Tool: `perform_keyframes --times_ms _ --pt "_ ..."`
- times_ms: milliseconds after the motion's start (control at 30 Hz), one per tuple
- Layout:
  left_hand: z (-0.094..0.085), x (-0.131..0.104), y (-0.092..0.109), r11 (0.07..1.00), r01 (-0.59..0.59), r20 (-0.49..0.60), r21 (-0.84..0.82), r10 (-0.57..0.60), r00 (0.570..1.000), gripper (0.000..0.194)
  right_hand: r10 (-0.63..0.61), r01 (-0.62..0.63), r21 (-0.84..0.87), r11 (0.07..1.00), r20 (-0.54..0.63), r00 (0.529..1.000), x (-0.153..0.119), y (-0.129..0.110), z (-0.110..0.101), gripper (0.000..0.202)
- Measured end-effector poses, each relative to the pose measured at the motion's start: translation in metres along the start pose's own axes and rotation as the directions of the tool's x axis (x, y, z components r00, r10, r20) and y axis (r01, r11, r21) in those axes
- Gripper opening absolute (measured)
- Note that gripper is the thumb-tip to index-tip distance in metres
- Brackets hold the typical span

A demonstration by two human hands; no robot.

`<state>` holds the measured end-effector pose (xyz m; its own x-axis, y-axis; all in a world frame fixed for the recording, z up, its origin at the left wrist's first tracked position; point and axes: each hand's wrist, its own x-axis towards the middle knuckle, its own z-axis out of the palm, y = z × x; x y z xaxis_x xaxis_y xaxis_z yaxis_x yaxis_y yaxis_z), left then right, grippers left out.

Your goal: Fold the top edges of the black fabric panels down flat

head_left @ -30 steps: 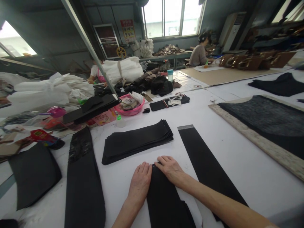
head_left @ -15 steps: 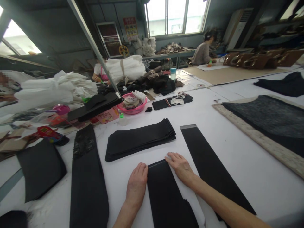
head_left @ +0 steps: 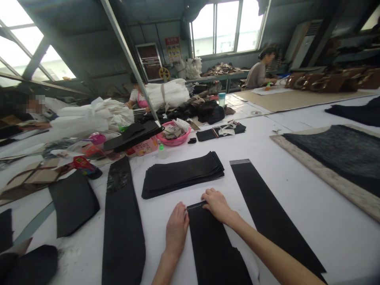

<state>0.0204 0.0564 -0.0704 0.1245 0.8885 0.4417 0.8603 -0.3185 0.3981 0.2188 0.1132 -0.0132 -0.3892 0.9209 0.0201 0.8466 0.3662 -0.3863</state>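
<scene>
A black fabric panel (head_left: pixel 212 245) lies lengthwise before me, with a narrow paler band along its far edge. At its far left corner, my left hand (head_left: pixel 177 230) has fingers and thumb pressed together on the edge. My right hand (head_left: pixel 216 206) grips the same edge near the far right corner, its thumb on the band and fingers curled beyond. Just past my hands is a stack of black panels (head_left: pixel 182 174). Another black strip (head_left: pixel 273 213) with a grey end lies to the right, and a long black piece (head_left: pixel 123 229) to the left.
Behind the stack are a pink basket (head_left: pixel 173 139) of scraps and a small green-capped bottle (head_left: pixel 162 150). A slanted metal pole (head_left: pixel 130 59) rises at the back. A dark textured piece on a pale board (head_left: pixel 297 158) lies right. A person (head_left: pixel 257 73) works at the far table.
My right hand has shifted inward along the far edge, its thumb now over the pale band. My left hand stays at the left corner. The camera view has turned slightly left.
</scene>
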Motion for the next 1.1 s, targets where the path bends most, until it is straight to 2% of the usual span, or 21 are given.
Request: perform_keyframes --times_ms 167,333,467,533,600,667,767,900,1033,1100 --pt "-0.008 0.003 0.001 0.984 0.052 -0.010 -0.168 -0.055 0.998 0.023 0.026 -0.032 0.107 0.994 0.053 0.998 0.004 0.003 -0.001 0.008" --pt "-0.020 0.009 0.012 0.939 0.074 0.002 -0.335 -0.078 0.997 0.020 -0.011 0.017 0.246 0.969 -0.027 1.000 -0.013 -0.005 -0.006 0.008" --pt "-0.037 0.008 0.031 0.908 0.043 0.019 -0.418 -0.039 0.999 0.017 -0.063 0.092 0.314 0.945 -0.100 0.993 -0.029 -0.007 -0.020 0.010" --pt "-0.049 0.004 0.044 0.909 -0.043 -0.010 -0.414 0.043 0.999 0.014 -0.099 0.135 0.326 0.936 -0.125 0.987 -0.039 -0.003 -0.029 0.011" --pt "-0.061 0.000 0.057 0.914 -0.211 -0.079 -0.346 0.195 0.978 0.013 -0.125 0.166 0.325 0.931 -0.145 0.982 -0.048 0.005 -0.036 0.012" --pt "-0.072 -0.004 0.070 0.893 -0.382 -0.152 -0.236 0.354 0.923 0.018 -0.123 0.170 0.320 0.932 -0.163 0.979 -0.057 0.014 -0.041 0.012" --pt "-0.080 -0.008 0.083 0.844 -0.518 -0.198 -0.139 0.489 0.849 0.022 -0.062 0.123 0.324 0.938 -0.193 0.979 -0.069 0.028 -0.042 0.012" --pt "-0.081 -0.013 0.088 0.806 -0.584 -0.197 -0.096 0.560 0.805 0.019 0.047 0.038 0.356 0.934 -0.227 0.973 -0.082 0.042 -0.044 0.014" --pt "-0.079 -0.017 0.087 0.818 -0.561 -0.207 -0.123 0.532 0.821 0.021 0.090 0.017 0.414 0.910 -0.236 0.967 -0.100 0.039 -0.054 0.012" --pt "-0.077 -0.017 0.088 0.831 -0.531 -0.218 -0.166 0.494 0.842 0.022 0.033 0.069 0.452 0.889 -0.214 0.976 -0.107 0.030 -0.058 0.008"
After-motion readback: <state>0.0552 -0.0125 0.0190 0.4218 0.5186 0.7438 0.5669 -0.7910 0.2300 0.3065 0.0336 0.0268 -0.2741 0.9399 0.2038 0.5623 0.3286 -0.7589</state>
